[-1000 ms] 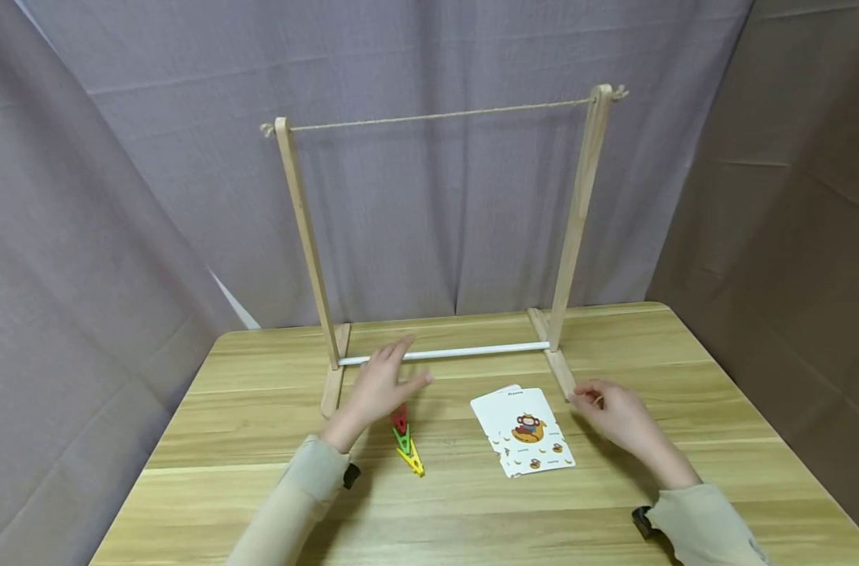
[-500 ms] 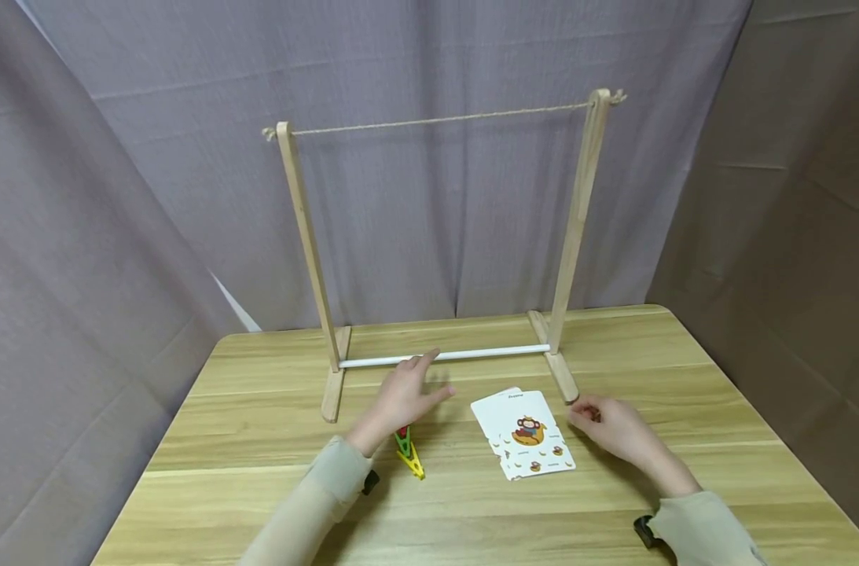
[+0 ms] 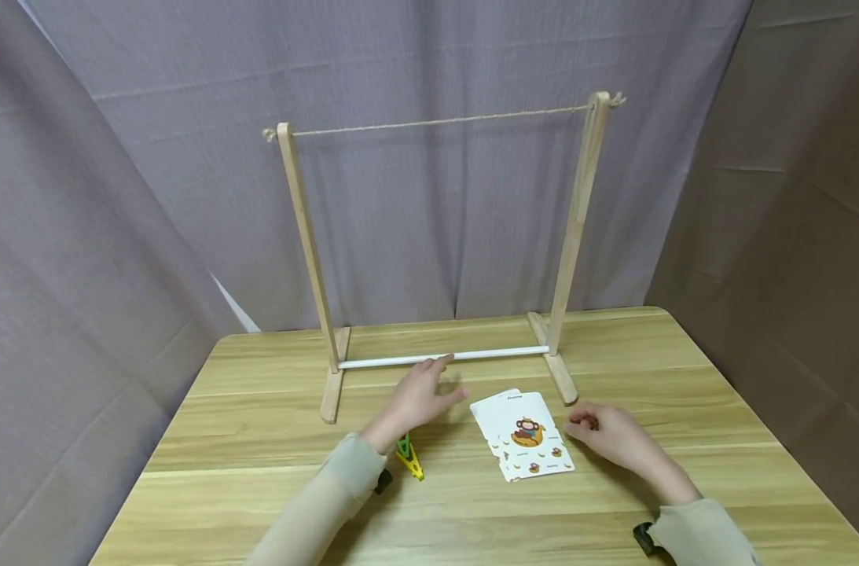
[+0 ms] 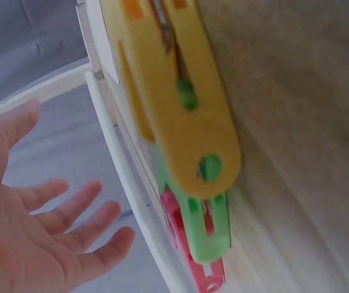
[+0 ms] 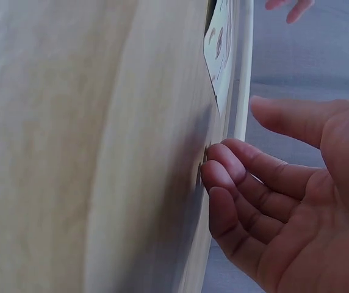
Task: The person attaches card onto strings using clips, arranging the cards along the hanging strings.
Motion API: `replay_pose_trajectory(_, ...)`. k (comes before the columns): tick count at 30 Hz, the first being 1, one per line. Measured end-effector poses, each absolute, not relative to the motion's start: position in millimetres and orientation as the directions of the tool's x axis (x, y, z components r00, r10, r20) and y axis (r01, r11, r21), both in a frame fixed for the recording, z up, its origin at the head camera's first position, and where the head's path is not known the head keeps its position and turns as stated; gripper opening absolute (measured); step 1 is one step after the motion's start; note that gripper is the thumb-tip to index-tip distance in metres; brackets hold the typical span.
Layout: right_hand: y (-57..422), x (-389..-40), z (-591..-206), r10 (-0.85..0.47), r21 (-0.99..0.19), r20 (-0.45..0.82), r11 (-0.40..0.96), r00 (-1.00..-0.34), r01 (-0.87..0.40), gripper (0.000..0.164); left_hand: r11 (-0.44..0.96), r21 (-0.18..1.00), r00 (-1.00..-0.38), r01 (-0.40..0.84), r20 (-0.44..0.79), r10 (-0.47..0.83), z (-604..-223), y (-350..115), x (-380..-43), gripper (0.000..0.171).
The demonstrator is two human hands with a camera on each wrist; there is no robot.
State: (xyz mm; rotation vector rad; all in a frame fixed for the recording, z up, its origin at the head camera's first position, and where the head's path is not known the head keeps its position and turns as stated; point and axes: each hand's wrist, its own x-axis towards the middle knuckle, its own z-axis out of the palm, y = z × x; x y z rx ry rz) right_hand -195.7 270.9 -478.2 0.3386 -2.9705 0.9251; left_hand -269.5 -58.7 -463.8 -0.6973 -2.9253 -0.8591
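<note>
My left hand (image 3: 416, 397) hovers over the table with its fingers spread and nothing in them, left of the cards. Below it lie a yellow clothespin (image 3: 411, 464) and a green clothespin (image 3: 404, 446). A red clothespin (image 4: 194, 262), covered by the hand in the head view, shows beyond them in the left wrist view. The top card (image 3: 524, 431) bears a monkey on a banana and overlaps another white card (image 3: 487, 409). At its right edge is my right hand (image 3: 609, 436), empty, fingers loosely bent and thumb apart from them.
Behind the cards stands a wooden frame, its left post (image 3: 307, 251) and right post (image 3: 578, 228) joined by a rope (image 3: 436, 122) at the top and a white rod (image 3: 500, 353) near the base. Grey curtains (image 3: 153, 196) hang behind the wooden table (image 3: 471, 519).
My left hand has moved right towards the cards, passing over the red clothespin and part of the green one. The right hand has shifted slightly closer to the cards.
</note>
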Motion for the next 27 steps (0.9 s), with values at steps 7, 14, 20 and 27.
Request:
replay_pose_trajectory(7, 265.3, -193.7, -476.0, -0.181, -0.573, 0.027, 0.803, -0.983, -0.164, 0.035, 0.737, 0.528, -0.899, 0.423, 0.138, 0.417, -467.5, -58.1, -269.2, 0.077)
replay_pose_trajectory(14, 257.2, -199.3, -474.7, -0.116, -0.564, -0.055, 0.823, -0.992, -0.065, 0.053, 0.743, 0.52, -0.899, 0.422, 0.138, 0.415, -467.8, -62.2, -269.0, 0.077)
replay_pose_trajectory(20, 249.1, -205.2, -472.6, -0.103, -0.541, -0.126, 0.841, -0.987, -0.019, 0.063, 0.74, 0.521, -0.897, 0.425, 0.133, 0.422, -464.7, -65.1, -267.1, 0.076)
replay_pose_trajectory(27, 241.6, -206.7, -470.4, -0.101, -0.499, -0.161, 0.867, -0.982, -0.007, 0.068, 0.746, 0.512, -0.896, 0.426, 0.122, 0.428, -465.0, -70.2, -268.0, 0.073)
